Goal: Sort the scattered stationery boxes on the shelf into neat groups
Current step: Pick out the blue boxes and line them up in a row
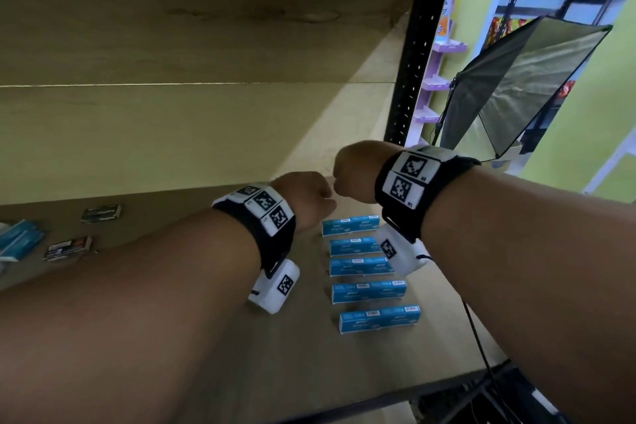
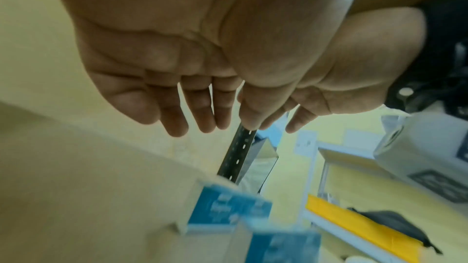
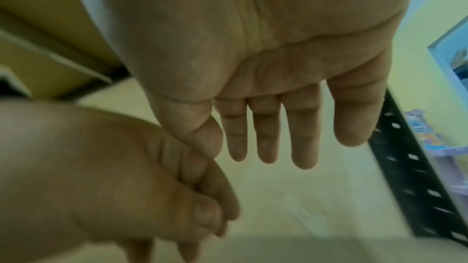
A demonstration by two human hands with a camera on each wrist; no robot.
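Several blue staple boxes (image 1: 367, 269) lie in a neat column on the wooden shelf (image 1: 192, 348), also seen blurred as blue staple boxes (image 2: 229, 210) in the left wrist view. My left hand (image 1: 303, 198) and right hand (image 1: 356, 174) hover side by side just beyond the column's far end. In the wrist views my left hand (image 2: 192, 103) and right hand (image 3: 286, 127) both have straight, relaxed fingers and hold nothing. At the far left of the shelf lie two dark small boxes (image 1: 101, 213) and a heap of blue packs (image 1: 17, 239).
The black perforated upright (image 1: 414, 72) of the rack stands at the shelf's right end. A grey softbox light (image 1: 526, 86) is beyond it. A black cable (image 1: 481, 354) hangs past the shelf's front right edge. The shelf's back wall (image 1: 172, 131) is close behind my hands.
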